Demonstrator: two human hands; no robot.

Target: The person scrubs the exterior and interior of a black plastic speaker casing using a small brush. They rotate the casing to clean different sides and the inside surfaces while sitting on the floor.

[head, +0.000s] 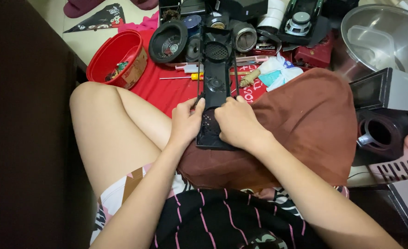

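Nearest the head camera is a black top with thin pink stripes (222,221), and from it both bare forearms reach forward over the lap. The left hand (185,123) curls around the left edge of a long black plastic panel (214,87), thumb pressed on its face and fingers wrapped under the rim. The right hand (237,123) lies flat over the lower part of the same panel, fingers bent and pressing down on it, so both hands have a firm hold. The panel rests with its near end on a brown cloth (305,124) draped over the right knee, and its far end, with a round mesh grille, points away over a red mat (167,90). On the mat, left of the panel, stands a red plastic bowl (116,55) with small bits inside. A black speaker cone (168,42) lies just beyond, and a yellow-handled screwdriver (185,77) lies near the panel. A steel bowl (384,37) sits at the far right.
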